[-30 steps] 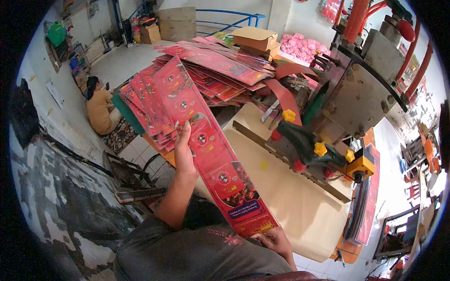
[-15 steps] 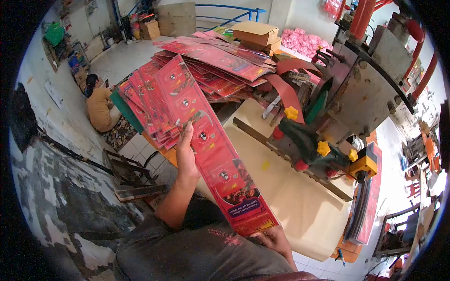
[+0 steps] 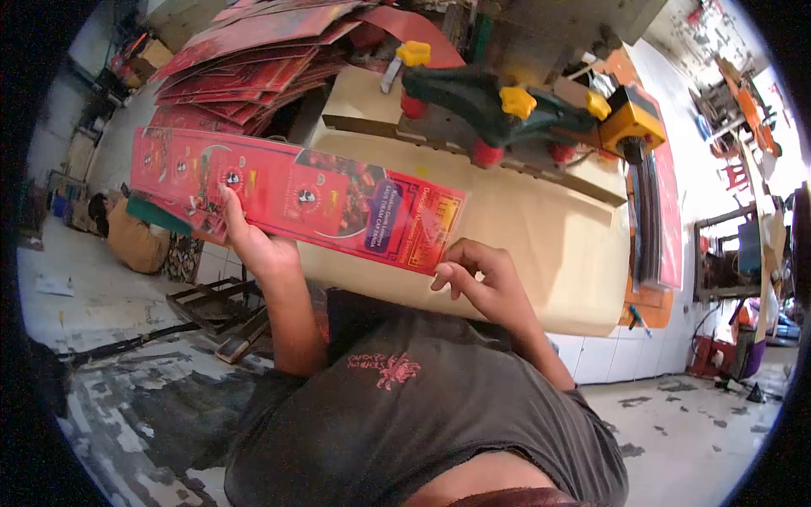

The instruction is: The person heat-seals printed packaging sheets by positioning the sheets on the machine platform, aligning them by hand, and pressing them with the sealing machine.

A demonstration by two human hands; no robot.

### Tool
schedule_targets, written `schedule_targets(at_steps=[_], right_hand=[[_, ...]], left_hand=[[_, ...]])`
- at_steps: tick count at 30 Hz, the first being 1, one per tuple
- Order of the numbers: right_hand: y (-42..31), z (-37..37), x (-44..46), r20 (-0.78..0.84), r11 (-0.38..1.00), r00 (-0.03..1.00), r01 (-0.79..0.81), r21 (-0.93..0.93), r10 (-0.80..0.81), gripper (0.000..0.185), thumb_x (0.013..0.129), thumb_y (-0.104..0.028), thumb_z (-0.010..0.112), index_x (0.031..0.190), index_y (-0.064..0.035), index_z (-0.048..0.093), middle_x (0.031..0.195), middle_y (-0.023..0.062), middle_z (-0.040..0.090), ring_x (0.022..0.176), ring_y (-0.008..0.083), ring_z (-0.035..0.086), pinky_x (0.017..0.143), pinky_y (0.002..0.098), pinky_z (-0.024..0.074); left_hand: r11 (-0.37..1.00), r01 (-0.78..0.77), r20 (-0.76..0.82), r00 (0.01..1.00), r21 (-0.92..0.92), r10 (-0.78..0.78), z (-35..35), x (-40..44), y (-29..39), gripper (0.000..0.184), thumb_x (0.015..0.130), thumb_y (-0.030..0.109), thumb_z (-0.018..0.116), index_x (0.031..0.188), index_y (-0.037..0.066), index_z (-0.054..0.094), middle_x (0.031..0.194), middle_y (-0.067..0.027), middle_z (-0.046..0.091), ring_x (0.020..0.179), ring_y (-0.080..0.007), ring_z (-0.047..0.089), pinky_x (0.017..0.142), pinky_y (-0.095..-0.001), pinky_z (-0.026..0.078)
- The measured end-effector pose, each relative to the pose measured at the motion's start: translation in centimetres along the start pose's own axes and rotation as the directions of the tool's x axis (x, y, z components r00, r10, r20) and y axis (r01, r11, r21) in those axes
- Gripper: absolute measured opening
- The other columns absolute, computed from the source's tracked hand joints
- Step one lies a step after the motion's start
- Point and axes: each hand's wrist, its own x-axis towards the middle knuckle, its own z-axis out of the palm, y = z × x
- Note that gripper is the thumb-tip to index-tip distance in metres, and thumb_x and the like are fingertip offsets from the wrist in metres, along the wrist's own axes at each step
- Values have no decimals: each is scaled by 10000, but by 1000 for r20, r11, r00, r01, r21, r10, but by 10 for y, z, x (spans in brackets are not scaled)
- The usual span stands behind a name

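A long red printed strip [image 3: 283, 193] lies across my view over the cream work surface [image 3: 541, 253] of a machine. Near its middle-left part, my left hand [image 3: 253, 241] grips it, with the thumb on the printed face and the other fingers hidden beneath. Beside the strip's right end is my right hand [image 3: 477, 275], its fingers curled close together near the corner. Whether those fingertips pinch the edge is hard to make out. The printed side faces up, showing dark food pictures and a purple label.
Red printed sheets [image 3: 245, 72] are heaped at the upper left. A dark green clamp with yellow knobs [image 3: 517, 102] and a yellow control box [image 3: 632, 127] border the work surface. Stacked sheets [image 3: 663, 211] stand at the right. A person [image 3: 135, 241] sits at far left.
The strip has turned from steeply slanted to nearly level, and my left hand has moved with it. My right hand has come up from below its end. The view has tilted down.
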Motion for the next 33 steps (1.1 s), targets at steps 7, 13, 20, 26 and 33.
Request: schedule_targets(at_steps=[7,13,20,26,33], right_hand=[[2,10,0,-105,985,993,-73,-156,57,358,987,-301,694,783,-16,619,607,55,622,576,114,619,551,297,466],[7,9,-5,-253,945,962,18,-328,-107,339,976,-256,702,754,-17,613,574,81,570,538,142,596,516,315,439],[25,-25,-16,-225,910,957,78,-408,-182,351,1011,-207,647,724,-9,604,599,40,571,504,95,540,487,271,404],[52,-33,-20,-226,795,967,-46,-605,-116,233,967,-187,679,819,-10,651,665,130,610,578,223,588,567,342,463],[52,-32,-19,-291,845,938,3,-535,-187,197,955,-146,689,838,9,655,622,108,567,541,146,505,535,299,421]], left_hand=[[999,12,36,999,-47,-10,-14,-1,-1,518,1016,368,620,1396,34,511,1331,-123,616,1182,-270,627,998,-479,529],[1000,-12,8,1000,28,12,-12,1,3,393,1013,284,638,1303,24,590,1242,-99,665,1088,-217,667,942,-409,563],[978,65,249,962,199,-115,1,0,25,216,1007,230,657,1067,23,679,1027,-59,733,882,-145,715,786,-327,598],[980,-99,176,982,174,68,19,58,69,257,999,226,667,1162,27,654,1098,-73,720,948,-175,712,794,-330,591],[949,-223,319,937,222,146,48,230,107,298,978,193,695,1229,48,629,1158,-78,698,1017,-196,689,862,-346,577]])
